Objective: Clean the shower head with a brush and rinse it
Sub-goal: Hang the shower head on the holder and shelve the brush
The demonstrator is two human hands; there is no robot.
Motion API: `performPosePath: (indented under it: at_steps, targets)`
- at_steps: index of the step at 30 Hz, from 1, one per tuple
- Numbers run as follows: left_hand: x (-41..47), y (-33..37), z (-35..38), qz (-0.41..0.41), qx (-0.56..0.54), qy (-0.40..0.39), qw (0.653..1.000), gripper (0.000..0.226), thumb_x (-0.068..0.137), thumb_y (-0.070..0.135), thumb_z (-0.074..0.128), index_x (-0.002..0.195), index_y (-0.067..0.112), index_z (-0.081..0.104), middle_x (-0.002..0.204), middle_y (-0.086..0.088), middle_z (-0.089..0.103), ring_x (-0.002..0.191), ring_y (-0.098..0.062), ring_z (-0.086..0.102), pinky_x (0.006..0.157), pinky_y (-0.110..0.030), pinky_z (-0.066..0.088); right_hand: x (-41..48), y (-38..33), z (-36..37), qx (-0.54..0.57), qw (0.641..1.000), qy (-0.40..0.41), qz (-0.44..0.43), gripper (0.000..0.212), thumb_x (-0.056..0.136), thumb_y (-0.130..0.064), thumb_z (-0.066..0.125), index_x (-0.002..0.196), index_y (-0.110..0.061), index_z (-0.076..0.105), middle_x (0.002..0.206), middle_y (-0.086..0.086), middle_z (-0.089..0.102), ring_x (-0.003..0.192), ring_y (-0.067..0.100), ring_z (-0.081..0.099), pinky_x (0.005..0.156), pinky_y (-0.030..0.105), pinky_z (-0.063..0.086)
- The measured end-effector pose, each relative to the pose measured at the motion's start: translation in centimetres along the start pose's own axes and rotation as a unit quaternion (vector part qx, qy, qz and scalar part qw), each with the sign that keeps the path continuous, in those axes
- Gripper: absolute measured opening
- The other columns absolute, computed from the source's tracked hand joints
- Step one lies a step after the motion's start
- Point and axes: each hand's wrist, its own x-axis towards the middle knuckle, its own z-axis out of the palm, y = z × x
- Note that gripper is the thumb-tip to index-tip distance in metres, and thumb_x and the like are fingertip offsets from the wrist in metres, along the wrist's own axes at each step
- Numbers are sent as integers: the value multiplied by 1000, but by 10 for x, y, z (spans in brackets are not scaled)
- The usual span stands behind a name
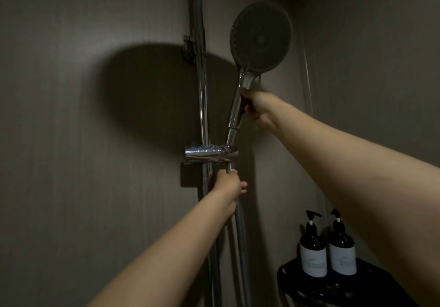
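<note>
Both forearms reach up: right hand curls round the shower head handle, its foot seated in the holder, likely to lift it out; left hand grips hose just below, steadying it; no brush visible

no writing can be read. the only labels stand on two dark pump bottles on the black corner shelf: the left pump bottle and the right pump bottle, side by side. each wears a pale wrap-around label, the left label and the right label, with a faint leafy sprig printed in its middle; the lettering around the sprig is too dim and blurred to make out.
</note>
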Motion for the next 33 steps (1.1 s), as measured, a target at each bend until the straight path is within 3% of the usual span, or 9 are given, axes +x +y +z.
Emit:
performPosePath:
  at_steps: [5, 10, 15, 19, 22, 25, 28, 30, 33]
  targets:
    - [-1, -2, 2, 8, 0, 0, 1000, 8, 100, 14, 34, 99, 15, 42, 84, 1, 42, 76, -17, 55, 84, -35, 51, -3, -4, -1, -17, 1000, -1, -1, 31, 94, -21, 55, 65, -13, 49, 62, 3, 46, 48, 10, 37, 28, 13, 24]
    - [-6, -1, 2, 7, 19, -11, 1000, 19, 101, 17, 32, 115, 14, 44, 85, 2, 43, 88, -19, 57, 88, -34, 50, -8, -9, -1, -81, 997, -9, -16, 29, 94, -24, 55, 67, -15, 50, 61, 2, 45, 44, 8, 37, 27, 13, 24]
    - [-7, 1, -1, -24, 23, -32, 999, 35, 100, 12, 32, 133, 5, 42, 116, -14, 49, 94, -24, 56, 86, -34, 50, -9, -6, 6, -136, 990, -22, -17, 28, 93, -25, 57, 67, -15, 52, 64, 2, 48, 51, 10, 38, 43, 20, 29]
    - [-5, -20, -5, -26, 74, -14, 997, 35, 99, 16, 33, 130, 6, 45, 128, -17, 53, 117, -32, 54, 97, -38, 42, -14, 12, 14, -156, 987, -45, -3, 29, 91, -28, 60, 66, -17, 52, 60, 0, 45, 48, 9, 34, 33, 16, 26]
    - [-1, -26, -7, -46, 39, -11, 998, 34, 100, 15, 33, 131, 6, 44, 114, -14, 55, 105, -25, 56, 95, -34, 43, -18, 15, 14, -154, 987, -45, -3, 29, 91, -29, 60, 66, -16, 53, 60, 0, 44, 47, 9, 33, 30, 15, 24]
    - [-2, -23, -8, -44, 5, -19, 999, 25, 99, 8, 31, 118, 4, 46, 79, -9, 49, 68, -17, 51, 66, -26, 46, -20, 15, 10, -149, 988, -43, -6, 29, 91, -29, 60, 67, -15, 53, 61, 2, 45, 47, 10, 31, 30, 16, 22]
    - [-8, -23, -8, -50, -12, -10, 999, 12, 100, 11, 31, 101, 12, 43, 74, -7, 47, 61, -14, 48, 49, -21, 43, -20, 17, 7, -140, 989, -46, -7, 27, 91, -32, 60, 70, -15, 56, 62, 1, 47, 46, 9, 34, 30, 16, 23]
    - [-9, -23, -9, -56, -11, -6, 998, 14, 100, 14, 32, 103, 11, 45, 75, -7, 48, 62, -14, 49, 50, -21, 44, -21, 19, 6, -144, 989, -42, -9, 28, 90, -34, 61, 70, -15, 56, 60, 0, 48, 41, 7, 36, 30, 16, 24]
    - [-10, -23, -11, -50, 23, -11, 998, 30, 101, 18, 33, 125, 5, 45, 77, -6, 52, 66, -14, 52, 64, -26, 44, -20, 22, 7, -133, 991, -27, -13, 28, 88, -36, 63, 73, -14, 55, 59, 1, 47, 29, 4, 35, 29, 13, 21]
